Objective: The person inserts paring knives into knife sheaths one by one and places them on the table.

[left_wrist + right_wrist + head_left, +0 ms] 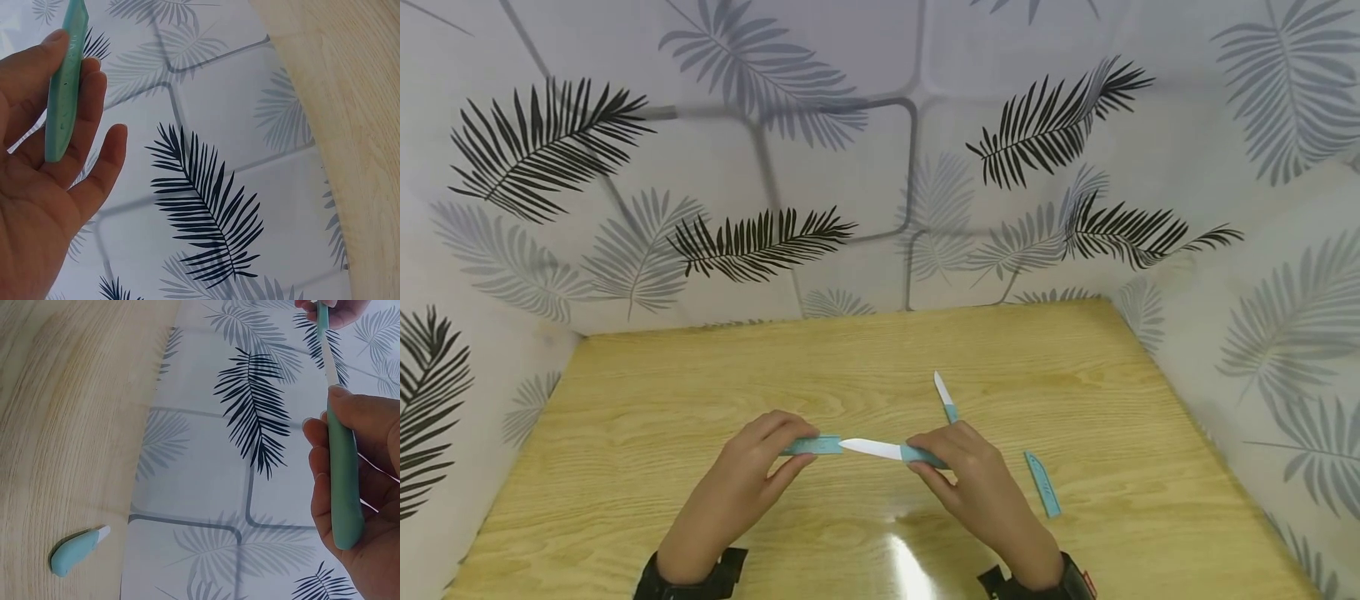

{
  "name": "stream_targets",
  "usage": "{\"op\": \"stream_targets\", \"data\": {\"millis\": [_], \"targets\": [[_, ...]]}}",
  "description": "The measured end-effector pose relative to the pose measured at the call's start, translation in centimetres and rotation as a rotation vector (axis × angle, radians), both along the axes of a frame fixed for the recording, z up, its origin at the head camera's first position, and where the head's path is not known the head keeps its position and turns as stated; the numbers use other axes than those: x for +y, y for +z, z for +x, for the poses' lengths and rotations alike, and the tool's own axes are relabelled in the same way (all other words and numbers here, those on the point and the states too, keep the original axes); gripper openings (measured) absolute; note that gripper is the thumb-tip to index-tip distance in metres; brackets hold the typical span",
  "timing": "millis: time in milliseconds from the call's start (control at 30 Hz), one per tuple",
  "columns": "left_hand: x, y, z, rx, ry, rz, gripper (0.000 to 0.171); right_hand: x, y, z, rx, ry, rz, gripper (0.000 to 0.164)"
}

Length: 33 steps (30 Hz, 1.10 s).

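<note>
My left hand (pixel 756 462) pinches a teal knife sheath (pixel 827 444) between thumb and fingers, its mouth facing right. Opposite it, my right hand (pixel 973 467) grips a paring knife by its teal handle (pixel 344 475), the white blade (pixel 874 448) pointing left. The blade's tip is at the sheath's mouth; whether it has entered cannot be told. In the left wrist view the sheath (pixel 65 94) lies across the fingers, thumb on top. Behind my right hand, a smaller knife (pixel 943 392) with a white blade lies on the table, its handle partly hidden in the head view.
Right of my right hand, a second teal sheath (pixel 1042 485) lies on the wood-grain table (pixel 662 392). A wall covering with leaf patterns (pixel 835 167) rises behind the table and along both sides.
</note>
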<state>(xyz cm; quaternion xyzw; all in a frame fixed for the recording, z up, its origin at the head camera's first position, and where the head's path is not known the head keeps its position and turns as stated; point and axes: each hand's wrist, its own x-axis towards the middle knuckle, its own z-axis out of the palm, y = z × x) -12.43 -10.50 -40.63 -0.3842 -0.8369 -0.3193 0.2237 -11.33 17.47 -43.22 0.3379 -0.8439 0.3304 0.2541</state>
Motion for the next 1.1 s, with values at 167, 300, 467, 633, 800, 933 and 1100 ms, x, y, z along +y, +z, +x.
{"op": "stream_targets", "data": {"millis": [167,300,467,633,800,933,1100], "targets": [[0.3,-0.1,0.1,0.002,-0.012,0.007,0.035,-0.1,-0.1,0.0,0.009,0.010,0.000,0.024],[0.5,-0.1,0.2,0.005,-0.011,0.001,0.034,-0.1,-0.2,0.1,0.003,0.009,0.000,0.024],[0.7,-0.2,0.3,0.000,-0.009,-0.002,0.032,-0.1,-0.1,0.2,0.008,0.018,0.001,0.020],[1.1,-0.2,0.2,0.011,-0.035,0.006,0.032,-0.2,-0.1,0.2,0.020,0.028,0.018,0.020],[1.5,-0.2,0.0,0.016,-0.057,0.003,0.031,-0.7,0.1,0.1,0.028,0.030,0.024,0.019],[2.0,-0.4,0.1,-0.005,-0.078,-0.019,0.029,-1.0,0.1,0.1,0.034,0.038,0.039,0.020],[2.4,-0.4,0.1,-0.011,-0.083,-0.035,0.026,-1.2,0.2,0.1,0.006,0.026,0.055,0.019]]}}
